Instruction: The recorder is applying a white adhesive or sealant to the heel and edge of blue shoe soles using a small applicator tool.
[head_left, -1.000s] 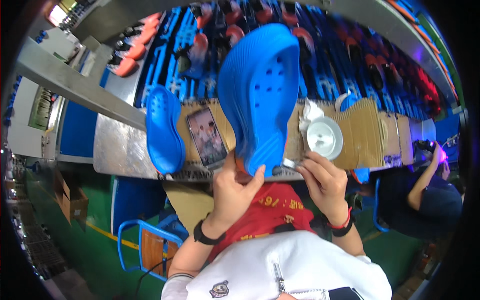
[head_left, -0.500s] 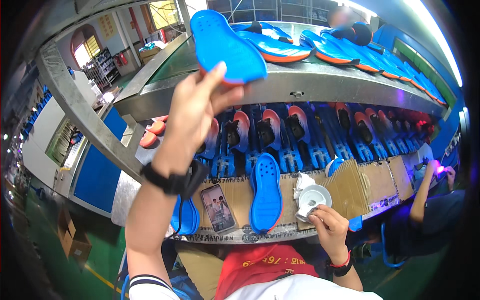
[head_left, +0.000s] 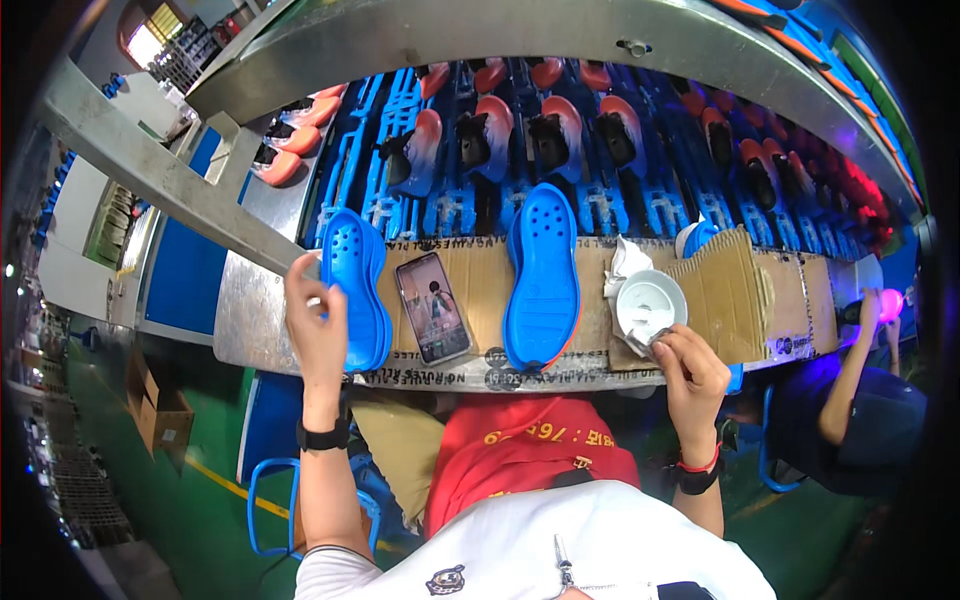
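Note:
My left hand (head_left: 318, 325) is beside the left edge of a stack of blue shoe soles (head_left: 358, 300), its fingers curled but apart, with nothing held between them; whether it touches the soles I cannot tell. Another blue sole (head_left: 541, 280), with orange along its lower edge, lies lengthwise in the middle of the bench. My right hand (head_left: 692, 375) is closed at the near rim of a small white bowl (head_left: 672, 288), pinching something small and greyish. The bowl holds some white matter. Crumpled white cloth (head_left: 628, 262) lies just behind it.
A phone (head_left: 433, 308) with a lit screen lies between the soles. Cardboard (head_left: 715, 300) covers part of the bench (head_left: 250, 320). Behind are blue racks with red and black shoe parts (head_left: 556, 135), below a metal beam (head_left: 500, 85). At the right, another person's arm (head_left: 850, 370) reaches toward a pink glow.
My left hand has come down from the upper shelf, where it held a blue sole, to the soles at bench left. My right hand stays at the bowl. The view has tilted down.

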